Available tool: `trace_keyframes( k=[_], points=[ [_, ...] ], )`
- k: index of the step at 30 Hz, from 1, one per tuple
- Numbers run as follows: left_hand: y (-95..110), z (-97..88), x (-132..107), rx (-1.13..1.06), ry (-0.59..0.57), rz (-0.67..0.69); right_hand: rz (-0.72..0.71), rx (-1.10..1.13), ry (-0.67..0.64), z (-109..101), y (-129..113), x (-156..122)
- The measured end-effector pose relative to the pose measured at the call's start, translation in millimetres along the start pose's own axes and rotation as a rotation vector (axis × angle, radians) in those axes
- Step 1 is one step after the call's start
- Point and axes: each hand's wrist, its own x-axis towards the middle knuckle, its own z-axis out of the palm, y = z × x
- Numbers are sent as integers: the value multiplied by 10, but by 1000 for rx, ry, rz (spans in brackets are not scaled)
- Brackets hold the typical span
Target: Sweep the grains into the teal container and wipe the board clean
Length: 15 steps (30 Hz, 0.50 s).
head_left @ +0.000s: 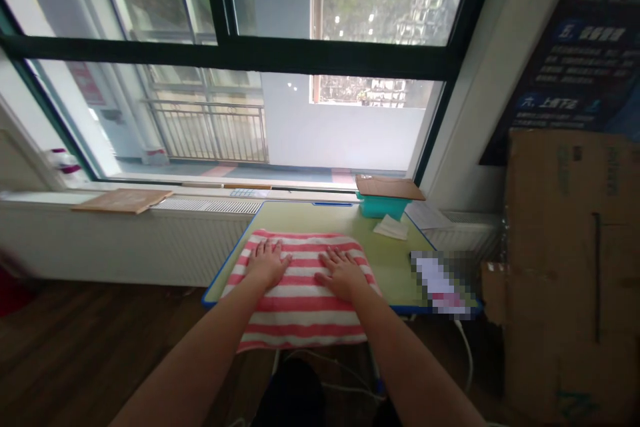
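A red-and-white striped cloth lies spread on a small yellow-green table with a blue rim, its near edge hanging past the front. On its left half my left hand rests flat, palm down, fingers spread. My right hand presses flat on the right half in the same way, fingers apart. Neither hand grips the cloth. Some faint creases run across the fabric between them.
At the table's back right stands a teal box under a brown cardboard piece. A folded white tissue lies nearby. A blurred-out device with a white cable sits at the right edge. A tall cardboard box stands right.
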Motion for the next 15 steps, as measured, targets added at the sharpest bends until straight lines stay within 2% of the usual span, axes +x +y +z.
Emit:
trace_keyframes(
  k=[3, 6, 10, 15],
  points=[
    [43, 24, 64, 6, 0, -22, -16, 7, 1, -18, 128, 103],
    [80, 75, 268, 3, 5, -6, -1, 16, 17, -5, 262, 280],
    [176, 150, 719, -8, -3, 12, 35, 30, 17, -10, 503, 609],
    [355, 203, 1407, -24, -24, 13, 75, 15, -17, -83, 879, 1174]
  ],
)
